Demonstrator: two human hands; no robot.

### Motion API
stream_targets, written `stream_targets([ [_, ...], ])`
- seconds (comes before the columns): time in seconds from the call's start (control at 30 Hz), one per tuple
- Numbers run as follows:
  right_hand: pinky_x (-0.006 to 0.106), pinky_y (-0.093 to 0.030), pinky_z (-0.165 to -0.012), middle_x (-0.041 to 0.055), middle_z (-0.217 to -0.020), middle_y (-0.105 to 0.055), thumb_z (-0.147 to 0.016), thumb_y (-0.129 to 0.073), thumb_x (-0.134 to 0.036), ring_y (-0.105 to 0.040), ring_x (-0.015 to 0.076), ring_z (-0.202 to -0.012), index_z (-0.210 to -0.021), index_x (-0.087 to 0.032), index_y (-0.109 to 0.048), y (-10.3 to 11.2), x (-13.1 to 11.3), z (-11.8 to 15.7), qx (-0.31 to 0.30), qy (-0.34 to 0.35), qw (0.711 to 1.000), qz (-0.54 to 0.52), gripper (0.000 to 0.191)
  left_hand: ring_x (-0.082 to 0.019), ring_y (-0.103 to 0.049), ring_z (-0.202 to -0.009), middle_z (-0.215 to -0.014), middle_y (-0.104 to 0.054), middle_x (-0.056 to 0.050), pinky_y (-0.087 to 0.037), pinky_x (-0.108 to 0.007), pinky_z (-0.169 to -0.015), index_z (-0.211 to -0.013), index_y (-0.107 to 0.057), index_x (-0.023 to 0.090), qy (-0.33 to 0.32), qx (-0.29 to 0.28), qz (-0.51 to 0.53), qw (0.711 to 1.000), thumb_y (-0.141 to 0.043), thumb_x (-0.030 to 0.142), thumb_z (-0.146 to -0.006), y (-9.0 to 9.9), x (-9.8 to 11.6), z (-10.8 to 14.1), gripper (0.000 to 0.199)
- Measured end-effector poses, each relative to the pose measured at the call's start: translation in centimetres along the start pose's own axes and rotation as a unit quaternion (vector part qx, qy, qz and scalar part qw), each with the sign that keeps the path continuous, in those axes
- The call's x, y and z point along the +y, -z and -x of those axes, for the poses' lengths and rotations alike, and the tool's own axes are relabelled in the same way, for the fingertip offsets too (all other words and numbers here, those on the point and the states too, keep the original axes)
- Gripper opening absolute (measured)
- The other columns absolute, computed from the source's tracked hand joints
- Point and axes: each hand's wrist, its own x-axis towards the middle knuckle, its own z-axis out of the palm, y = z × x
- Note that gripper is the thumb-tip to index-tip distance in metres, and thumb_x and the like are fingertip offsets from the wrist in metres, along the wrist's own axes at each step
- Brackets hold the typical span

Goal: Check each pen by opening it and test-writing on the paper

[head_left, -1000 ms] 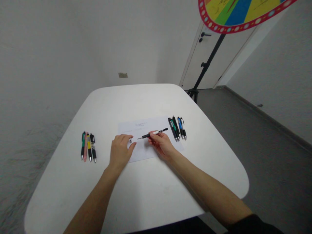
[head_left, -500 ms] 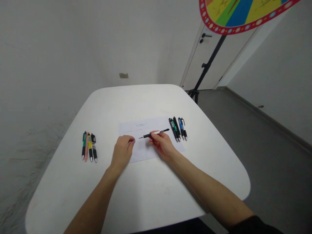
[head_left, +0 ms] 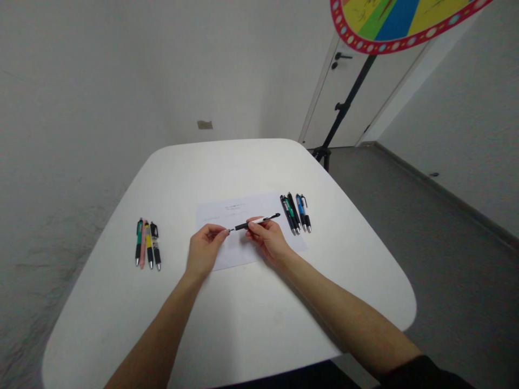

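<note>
My right hand (head_left: 267, 241) holds a black and white pen (head_left: 259, 221) above a sheet of paper (head_left: 239, 258), its tip end pointing left. A thin refill end sticks out of the black grip. My left hand (head_left: 205, 249) is pinched at that thin end; whether a small part is between the fingertips is too small to tell. The paper lies flat under both hands, with a few lines of writing near its top.
Several pens (head_left: 290, 214) lie at the paper's right edge, with a blue pen (head_left: 301, 212) beside them. More pens (head_left: 148, 245) lie on the left of the white table (head_left: 259, 324). A colourful wheel (head_left: 389, 27) stands beyond on a black tripod.
My left hand's fingertips have moved right and closed at the pen's thin end. Earlier there was a gap between them. My right hand and the pen have shifted slightly left.
</note>
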Motion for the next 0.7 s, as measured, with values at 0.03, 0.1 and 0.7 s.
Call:
stream_targets([
  [0.03, 0.025, -0.049, -0.059, -0.0002, -0.065, -0.067, -0.052, -0.091, -0.034, -0.061, 0.0111, -0.059, -0.077, -0.015, -0.07, -0.03, 0.06, 0.04, -0.002, 0.004, 1.0, 0.005, 0.037, -0.016, -0.064, -0.07, -0.072, -0.071, -0.003, -0.05, -0.028, -0.067, -0.076, -0.065, 0.017, 0.006, -0.001, 0.004, 1.0, -0.076, 0.043, -0.065, -0.04, 0.02, 0.06, 0.03],
  [0.1, 0.026, -0.05, -0.06, 0.0, -0.064, -0.067, -0.053, -0.09, -0.033, -0.061, 0.0115, -0.059, -0.078, -0.015, -0.071, -0.08, 0.17, 0.11, -0.01, 0.012, 1.0, 0.015, 0.036, -0.016, -0.065, -0.069, -0.072, -0.072, -0.003, -0.049, -0.028, -0.066, -0.077, -0.065, 0.017, 0.018, -0.008, 0.012, 1.0, -0.075, 0.041, -0.066, -0.1, 0.06, 0.19, 0.028],
  [0.7, 0.023, -0.055, -0.055, 0.0045, -0.064, -0.071, -0.057, -0.09, -0.032, -0.064, 0.0119, -0.055, -0.071, -0.013, -0.069, -0.26, 0.31, 0.53, -0.035, -0.043, 0.998, -0.007, 0.032, -0.016, -0.071, -0.076, -0.081, -0.077, -0.001, -0.055, -0.028, -0.072, -0.079, -0.072, 0.02, -0.269, 0.003, -0.199, 0.942, -0.066, 0.021, -0.083, 0.64, 0.0, 0.91, 0.008],
])
